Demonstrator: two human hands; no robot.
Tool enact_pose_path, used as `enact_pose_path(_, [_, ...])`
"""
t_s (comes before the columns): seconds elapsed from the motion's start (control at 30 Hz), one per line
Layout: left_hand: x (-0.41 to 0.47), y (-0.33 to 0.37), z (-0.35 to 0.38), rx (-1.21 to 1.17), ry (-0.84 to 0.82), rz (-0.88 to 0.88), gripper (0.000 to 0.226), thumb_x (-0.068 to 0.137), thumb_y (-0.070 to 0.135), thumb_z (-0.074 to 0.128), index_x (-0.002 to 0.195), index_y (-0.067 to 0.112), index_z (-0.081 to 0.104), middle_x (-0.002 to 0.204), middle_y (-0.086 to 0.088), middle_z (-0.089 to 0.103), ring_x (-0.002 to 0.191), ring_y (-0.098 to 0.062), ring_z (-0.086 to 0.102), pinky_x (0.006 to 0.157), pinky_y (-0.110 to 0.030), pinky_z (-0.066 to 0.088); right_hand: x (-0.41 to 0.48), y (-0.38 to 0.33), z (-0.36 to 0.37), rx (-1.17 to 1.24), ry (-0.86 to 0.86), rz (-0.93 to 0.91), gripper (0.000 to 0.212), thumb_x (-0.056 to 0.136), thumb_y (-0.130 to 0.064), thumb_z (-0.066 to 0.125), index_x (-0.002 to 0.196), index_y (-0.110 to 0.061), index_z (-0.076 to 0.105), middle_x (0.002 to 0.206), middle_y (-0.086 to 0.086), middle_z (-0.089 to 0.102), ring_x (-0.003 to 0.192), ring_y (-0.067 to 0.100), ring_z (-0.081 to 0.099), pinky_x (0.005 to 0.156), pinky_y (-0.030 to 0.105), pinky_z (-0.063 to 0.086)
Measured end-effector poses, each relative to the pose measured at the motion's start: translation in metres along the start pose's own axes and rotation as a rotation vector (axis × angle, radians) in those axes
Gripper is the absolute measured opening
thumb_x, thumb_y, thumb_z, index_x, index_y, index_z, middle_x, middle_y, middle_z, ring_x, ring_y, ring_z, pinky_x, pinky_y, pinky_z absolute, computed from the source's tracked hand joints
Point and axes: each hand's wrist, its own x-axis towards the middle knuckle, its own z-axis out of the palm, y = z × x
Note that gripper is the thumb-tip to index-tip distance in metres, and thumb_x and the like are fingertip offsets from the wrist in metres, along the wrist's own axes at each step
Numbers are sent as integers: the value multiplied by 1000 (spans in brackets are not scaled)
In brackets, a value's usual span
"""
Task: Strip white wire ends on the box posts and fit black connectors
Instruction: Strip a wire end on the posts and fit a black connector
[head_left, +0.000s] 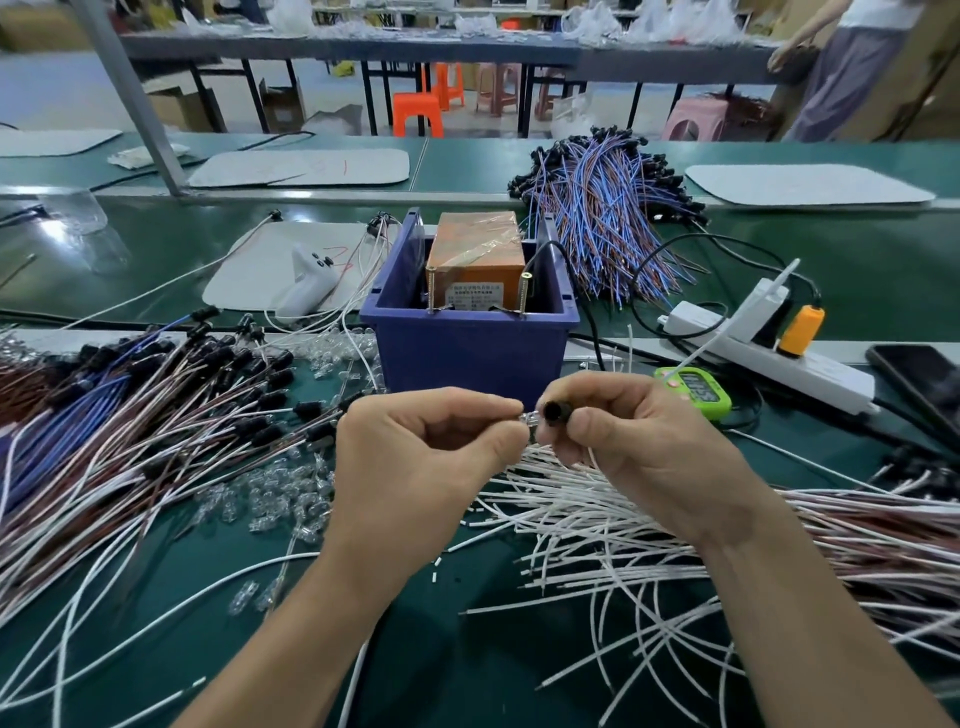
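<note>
Green bench mat (467, 649); I judge the job about midway. My left hand (415, 457) pinches a small clear bulb (530, 417) and my right hand (639, 441) grips a black connector (557, 413), both below the orange box (475, 265) at 12. Finished leads (156, 415) lie at 9, bare white wires (597, 519) at 4.

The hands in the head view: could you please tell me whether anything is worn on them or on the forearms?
Nothing: the left hand and right hand are bare, without gloves, rings or watches, and no sleeves show on either forearm.
</note>
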Motion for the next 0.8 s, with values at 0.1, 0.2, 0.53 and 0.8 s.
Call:
enact_pose_path(0.1, [-1,2,0,-22,-4,18,23,70,16,88,84,34,84,75,6,79,66,-13,77,63,-18,58,-1,0,0,74,-38,5,38,75,-30,87,103,-7,76,89,13,72,85,20,64,77,26,51])
enact_pose_path(0.2, [-1,4,0,-34,-2,34,23,69,15,89,83,33,83,74,6,79,65,-13,76,62,-18,58,-2,-1,-3,119,-52,-11,34,77,-27,86,103,-8,76,90,12,72,85,20,63,79,28,49])
enact_pose_path(0.53, [-5,8,1,-27,-34,108,16,73,30,88,87,34,83,74,10,78,64,-12,76,60,-19,58,-1,-1,-2,163,-105,4,29,77,-23,87,101,-10,77,90,8,72,83,17,62,80,25,51])
enact_pose_path(0.8, [-6,5,2,76,-1,164,15,77,34,88,91,36,82,73,18,76,62,-7,74,58,-17,56,0,3,2,24,-24,-27,35,63,-22,97,90,-11,78,84,7,72,78,16,64,76,26,50])
